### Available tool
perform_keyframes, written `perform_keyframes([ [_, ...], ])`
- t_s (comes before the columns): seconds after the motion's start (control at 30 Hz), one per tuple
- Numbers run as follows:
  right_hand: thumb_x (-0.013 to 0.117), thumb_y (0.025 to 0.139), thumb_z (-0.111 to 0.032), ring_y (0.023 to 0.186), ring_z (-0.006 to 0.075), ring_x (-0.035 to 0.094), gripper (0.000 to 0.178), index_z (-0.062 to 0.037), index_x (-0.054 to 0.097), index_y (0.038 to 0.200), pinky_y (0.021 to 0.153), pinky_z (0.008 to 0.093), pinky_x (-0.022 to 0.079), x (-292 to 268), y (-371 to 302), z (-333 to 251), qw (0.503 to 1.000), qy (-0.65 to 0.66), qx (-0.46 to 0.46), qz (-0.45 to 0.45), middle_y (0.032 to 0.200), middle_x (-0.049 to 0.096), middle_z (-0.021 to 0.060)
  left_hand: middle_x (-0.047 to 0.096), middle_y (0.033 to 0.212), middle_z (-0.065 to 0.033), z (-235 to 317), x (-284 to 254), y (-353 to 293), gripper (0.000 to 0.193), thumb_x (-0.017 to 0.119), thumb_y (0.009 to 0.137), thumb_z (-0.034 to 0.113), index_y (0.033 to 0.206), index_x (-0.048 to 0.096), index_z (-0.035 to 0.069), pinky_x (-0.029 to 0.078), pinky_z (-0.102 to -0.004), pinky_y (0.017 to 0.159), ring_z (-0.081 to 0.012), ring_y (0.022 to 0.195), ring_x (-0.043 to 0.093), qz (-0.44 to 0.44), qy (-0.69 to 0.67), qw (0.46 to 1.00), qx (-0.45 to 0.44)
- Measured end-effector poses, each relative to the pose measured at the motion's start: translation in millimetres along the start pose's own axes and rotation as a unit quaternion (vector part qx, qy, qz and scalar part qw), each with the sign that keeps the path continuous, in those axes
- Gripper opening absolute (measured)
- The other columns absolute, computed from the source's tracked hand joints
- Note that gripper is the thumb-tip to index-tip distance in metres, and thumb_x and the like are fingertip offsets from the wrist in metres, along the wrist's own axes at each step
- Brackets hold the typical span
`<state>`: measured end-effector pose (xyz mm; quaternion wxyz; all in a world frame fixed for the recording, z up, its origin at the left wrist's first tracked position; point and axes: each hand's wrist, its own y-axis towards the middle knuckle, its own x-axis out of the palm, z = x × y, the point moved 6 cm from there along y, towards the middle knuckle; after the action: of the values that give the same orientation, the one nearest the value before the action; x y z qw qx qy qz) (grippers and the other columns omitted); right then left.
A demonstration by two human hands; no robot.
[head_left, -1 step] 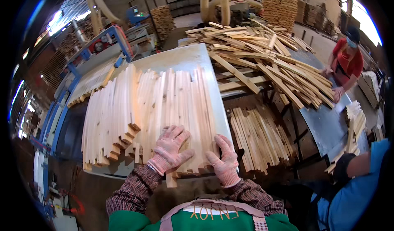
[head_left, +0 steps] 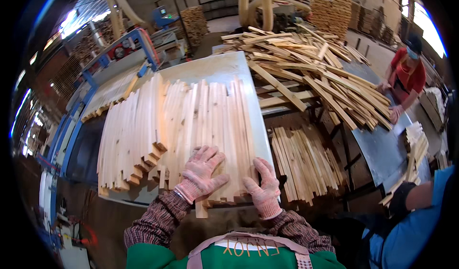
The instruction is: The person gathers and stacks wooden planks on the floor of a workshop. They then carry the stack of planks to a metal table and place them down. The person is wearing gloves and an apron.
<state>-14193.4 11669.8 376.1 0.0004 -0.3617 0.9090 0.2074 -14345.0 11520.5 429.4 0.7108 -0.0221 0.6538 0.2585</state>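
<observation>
Pale wooden strips (head_left: 210, 111) lie side by side in a row on a metal-topped table (head_left: 227, 64). My left hand (head_left: 202, 171), in a pinkish work glove, rests palm down on their near ends with its fingers spread. Beside the right edge of the row, my gloved right hand (head_left: 265, 188) has its thumb toward the strips and its fingers extended. Neither hand is gripping anything that shows. One strip (head_left: 202, 210) sticks out past the others at the near edge. To the left, a higher layer of strips (head_left: 131, 130) has uneven near ends.
A blue-framed machine (head_left: 91, 85) stands left, with more strips on its bed. Loose boards (head_left: 311, 70) are heaped at the far right. Below, another batch of strips (head_left: 306, 166) lies beside my table. A person in red (head_left: 406, 75) works beyond; a blue sleeve (head_left: 411, 226) is near right.
The whole view has shifted slightly. Both hands keep their places on and beside the strips.
</observation>
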Motion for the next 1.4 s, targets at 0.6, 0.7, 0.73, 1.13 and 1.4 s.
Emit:
perform_keyframes([
  [0.6, 0.081, 0.082, -0.031, 0.129, 0.0380, 0.058, 0.068, 0.0023, 0.059, 0.136, 0.108, 0.0413, 0.047, -9.9, -2.0, 4.4, 1.000, -0.013, -0.006, 0.013, 0.142, 0.055, 0.0253, 0.057, 0.137, -0.0228, 9.6, -0.7, 9.3, 0.068, 0.073, 0.080, 0.051, 0.126, 0.065, 0.002, 0.036, -0.0534, 0.115, -0.0445, 0.132, 0.049, 0.002, -0.029, 0.999, 0.020],
  [0.7, 0.081, 0.082, -0.032, 0.131, 0.0382, 0.056, 0.069, 0.0033, 0.059, 0.137, 0.110, 0.0416, 0.046, -4.6, -6.2, 2.0, 1.000, -0.002, -0.006, 0.025, 0.141, 0.055, 0.0260, 0.055, 0.138, -0.0220, 4.6, 1.5, -0.7, 0.069, 0.072, 0.080, 0.054, 0.127, 0.066, 0.003, 0.034, -0.0530, 0.117, -0.0441, 0.133, 0.048, -0.003, -0.005, 1.000, 0.010],
  [0.73, 0.081, 0.082, -0.032, 0.131, 0.0380, 0.056, 0.069, 0.0032, 0.059, 0.137, 0.110, 0.0415, 0.046, -4.5, -4.4, 1.2, 1.000, 0.003, -0.006, 0.028, 0.141, 0.055, 0.0258, 0.055, 0.139, -0.0219, 4.0, 0.5, 0.9, 0.069, 0.073, 0.079, 0.053, 0.127, 0.066, 0.003, 0.034, -0.0528, 0.118, -0.0439, 0.134, 0.048, -0.001, -0.001, 1.000, 0.009],
  [1.13, 0.081, 0.082, -0.032, 0.127, 0.0378, 0.059, 0.066, 0.0018, 0.060, 0.135, 0.108, 0.0415, 0.048, -2.5, -5.1, 9.9, 1.000, -0.017, 0.001, 0.016, 0.141, 0.056, 0.0242, 0.055, 0.139, -0.0206, 4.1, 10.1, 2.9, 0.067, 0.077, 0.078, 0.046, 0.128, 0.064, 0.004, 0.033, -0.0520, 0.118, -0.0428, 0.134, 0.047, -0.005, -0.006, 1.000, 0.011],
  [1.4, 0.081, 0.080, -0.030, 0.126, 0.0383, 0.060, 0.064, -0.0009, 0.062, 0.134, 0.107, 0.0421, 0.049, 1.9, -6.2, 6.3, 1.000, -0.022, -0.005, 0.011, 0.141, 0.056, 0.0238, 0.055, 0.139, -0.0190, 5.4, -0.8, 1.2, 0.065, 0.078, 0.079, 0.042, 0.130, 0.063, 0.005, 0.036, -0.0519, 0.116, -0.0421, 0.134, 0.047, -0.007, -0.014, 1.000, 0.015],
])
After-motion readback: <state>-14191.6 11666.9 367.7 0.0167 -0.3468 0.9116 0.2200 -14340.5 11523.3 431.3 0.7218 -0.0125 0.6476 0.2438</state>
